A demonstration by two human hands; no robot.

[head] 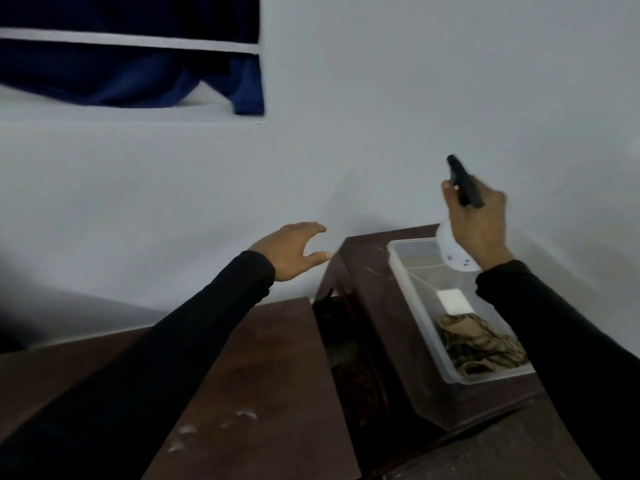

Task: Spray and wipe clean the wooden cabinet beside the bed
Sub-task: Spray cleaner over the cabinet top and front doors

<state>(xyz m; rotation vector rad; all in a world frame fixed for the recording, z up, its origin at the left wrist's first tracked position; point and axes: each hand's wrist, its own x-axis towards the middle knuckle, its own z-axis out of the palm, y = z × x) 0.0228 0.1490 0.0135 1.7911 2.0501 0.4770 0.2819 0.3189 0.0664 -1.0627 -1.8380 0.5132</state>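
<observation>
My right hand grips a white spray bottle with a black trigger head, held upright above the far end of a clear plastic tray. My left hand hovers open, fingers spread, in the air left of the cabinet's back corner, holding nothing. The dark wooden cabinet stands against the white wall at right. A crumpled brownish cloth lies at the near end of the tray, with a small white block just beyond it.
The clear plastic tray sits on the cabinet top. A lower dark wooden surface with pale smudges lies to the left. A dark gap separates the two. A blue curtain hangs in a window recess at upper left.
</observation>
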